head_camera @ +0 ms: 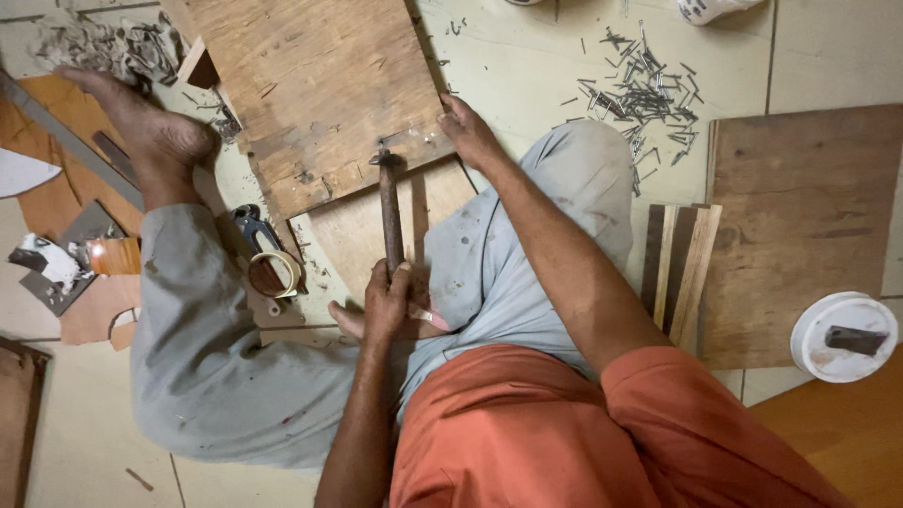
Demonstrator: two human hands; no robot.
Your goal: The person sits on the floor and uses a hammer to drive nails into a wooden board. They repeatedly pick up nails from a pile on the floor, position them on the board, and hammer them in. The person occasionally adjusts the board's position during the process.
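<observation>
My left hand (388, 303) is closed around the lower end of a hammer's wooden handle (391, 221). The metal hammer head (388, 160) sits at the near edge of a brown plywood board (315, 89) lying on the floor. My right hand (467, 130) presses on that board's right near corner, fingers spread over the edge. A paler board (353, 230) lies under the plywood, beneath the handle. I sit on the floor in grey trousers, my bare foot (141, 122) resting at the board's left.
Several loose nails (644, 94) are scattered on the tiled floor at the upper right. Another brown board (800, 226) and wood strips (682, 263) lie at the right, beside a white round lid (842, 337). A tape roll (274, 274), blue pliers (249, 222) and scraps lie at the left.
</observation>
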